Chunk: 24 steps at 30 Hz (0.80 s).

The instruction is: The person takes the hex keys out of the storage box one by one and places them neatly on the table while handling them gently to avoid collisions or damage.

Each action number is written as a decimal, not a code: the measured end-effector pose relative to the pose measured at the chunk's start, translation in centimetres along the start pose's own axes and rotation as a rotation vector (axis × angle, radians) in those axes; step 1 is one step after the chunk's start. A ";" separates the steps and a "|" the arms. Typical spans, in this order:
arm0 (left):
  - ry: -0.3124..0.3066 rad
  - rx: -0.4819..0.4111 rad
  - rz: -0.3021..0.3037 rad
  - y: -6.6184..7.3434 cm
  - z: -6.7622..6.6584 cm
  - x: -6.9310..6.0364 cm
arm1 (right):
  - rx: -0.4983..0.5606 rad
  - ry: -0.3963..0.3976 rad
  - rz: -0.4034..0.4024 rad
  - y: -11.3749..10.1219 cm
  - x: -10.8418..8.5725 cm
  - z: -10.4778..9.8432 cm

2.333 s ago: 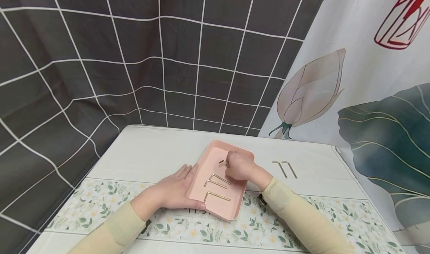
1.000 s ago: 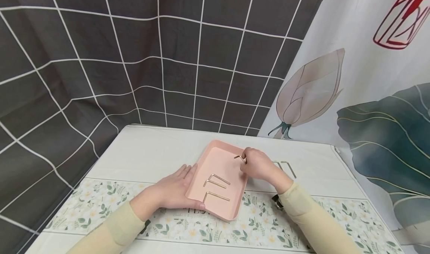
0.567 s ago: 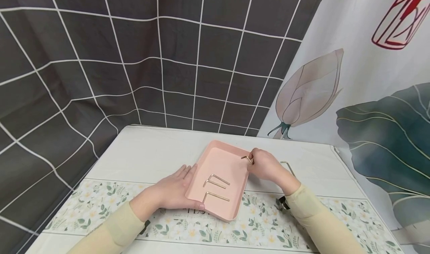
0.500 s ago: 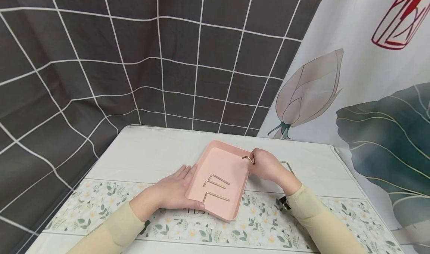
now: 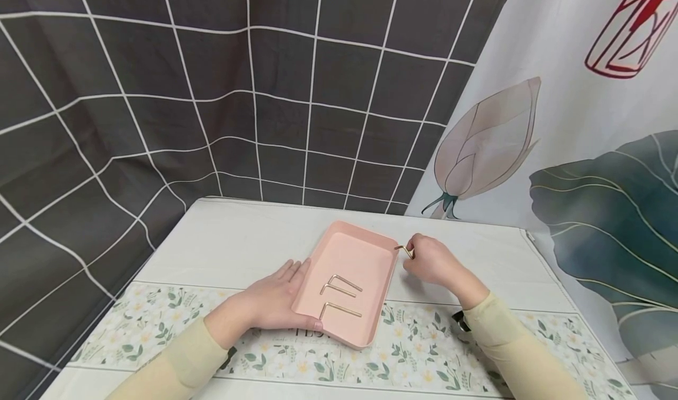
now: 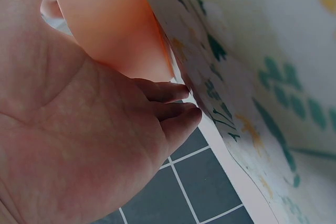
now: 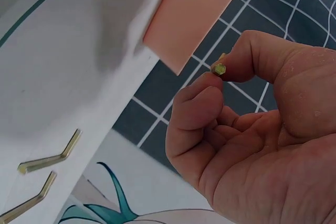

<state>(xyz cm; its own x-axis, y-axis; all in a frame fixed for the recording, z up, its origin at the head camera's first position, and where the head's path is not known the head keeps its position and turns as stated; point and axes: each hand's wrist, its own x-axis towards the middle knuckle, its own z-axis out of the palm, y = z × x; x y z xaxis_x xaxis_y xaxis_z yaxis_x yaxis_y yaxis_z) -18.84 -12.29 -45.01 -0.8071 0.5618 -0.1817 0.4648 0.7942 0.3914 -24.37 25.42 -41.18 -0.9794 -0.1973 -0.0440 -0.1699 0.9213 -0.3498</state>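
A pink tray (image 5: pixel 365 259) lies at an angle on the table, with several brass-coloured hex keys (image 5: pixel 344 310) in its nearer half. My left hand (image 5: pixel 272 300) rests flat against the tray's left side, its fingers straight and its thumb along the near corner. My right hand (image 5: pixel 431 260) pinches another hex key (image 5: pixel 406 250) between thumb and fingertips, just past the tray's right edge; in the right wrist view its hexagonal end (image 7: pixel 219 69) faces the camera. Two more hex keys (image 7: pixel 52 160) lie on the table in that view, while my right hand hides them in the head view.
The table has a white cloth (image 5: pixel 249 235) with a floral band (image 5: pixel 418 353) across it. Behind stands a dark curtain with a white grid (image 5: pixel 286 117). A pale curtain with plant prints (image 5: pixel 487 135) hangs at the right.
My right hand has moved rightward from over the tray to beyond its right edge, carrying the pinched hex key. My left hand and the tray have stayed in place.
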 end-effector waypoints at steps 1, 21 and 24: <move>-0.001 -0.001 0.000 0.0 0.0 0.0 | 0.000 0.000 -0.001 0.1 0.0 -0.1; -0.007 0.000 0.004 0.1 -0.1 -0.1 | -0.009 0.015 0.043 3.4 -0.7 -1.0; -0.005 0.005 0.006 0.1 0.0 0.0 | -0.008 0.012 0.061 4.2 -0.9 -1.1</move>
<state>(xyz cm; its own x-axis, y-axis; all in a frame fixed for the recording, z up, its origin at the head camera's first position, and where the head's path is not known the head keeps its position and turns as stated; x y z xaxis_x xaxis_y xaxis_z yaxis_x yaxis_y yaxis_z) -18.78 -12.26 -44.94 -0.8023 0.5681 -0.1834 0.4719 0.7918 0.3878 -24.33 29.81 -41.62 -0.9891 -0.1367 -0.0538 -0.1106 0.9341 -0.3395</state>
